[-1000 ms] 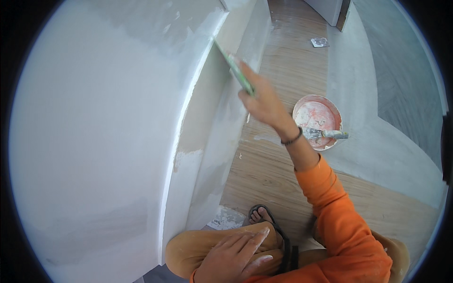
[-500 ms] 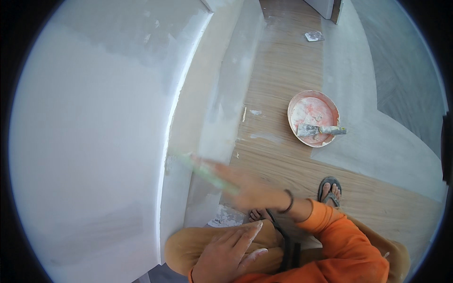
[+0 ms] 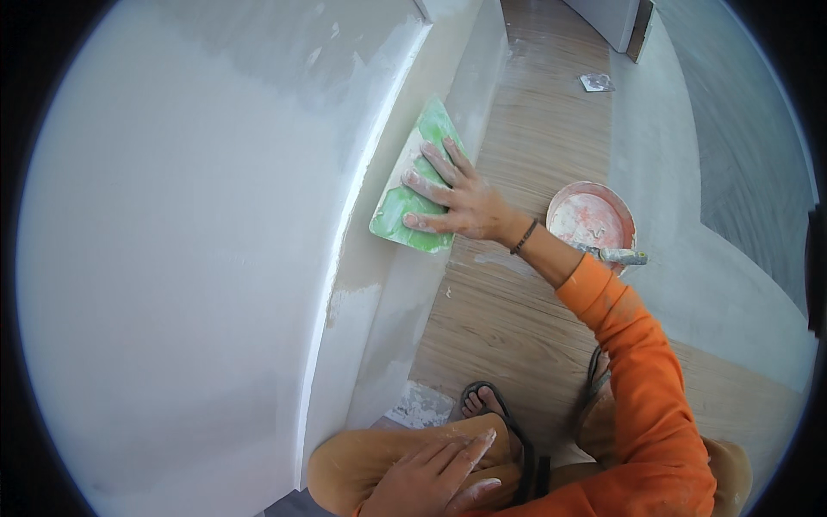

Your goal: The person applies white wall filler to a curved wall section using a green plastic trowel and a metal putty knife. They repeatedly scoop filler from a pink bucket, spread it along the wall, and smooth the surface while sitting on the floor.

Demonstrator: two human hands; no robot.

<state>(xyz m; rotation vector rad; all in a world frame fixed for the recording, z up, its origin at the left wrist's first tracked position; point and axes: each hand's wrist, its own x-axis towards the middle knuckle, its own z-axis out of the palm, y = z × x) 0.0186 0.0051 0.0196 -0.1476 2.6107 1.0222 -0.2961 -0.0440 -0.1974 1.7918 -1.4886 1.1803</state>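
My right hand (image 3: 461,198) grips a green plastic putty spreader (image 3: 398,217), its whitened fingers spread over the back. The sheet is smeared with white filler and lies against the beige strip (image 3: 357,250) beside the white wall; its working edge is hidden. A wet-looking patch of putty (image 3: 353,303) shows lower on that strip. My left hand (image 3: 426,474) rests on my left thigh with fingers stretched out, white on thumb and forefinger, holding nothing.
Right of my forearm stands a pink bucket (image 3: 594,191) with putty in it and a putty knife (image 3: 622,256) across its rim. A small smeared plate (image 3: 596,82) lies farther off on the wood-look floor (image 3: 525,129). A door (image 3: 607,21) stands at the far end.
My right hand has swept the green spreader up and away along the strip, and it now lies broad side up. My left hand stays on my thigh. The view has shifted slightly.
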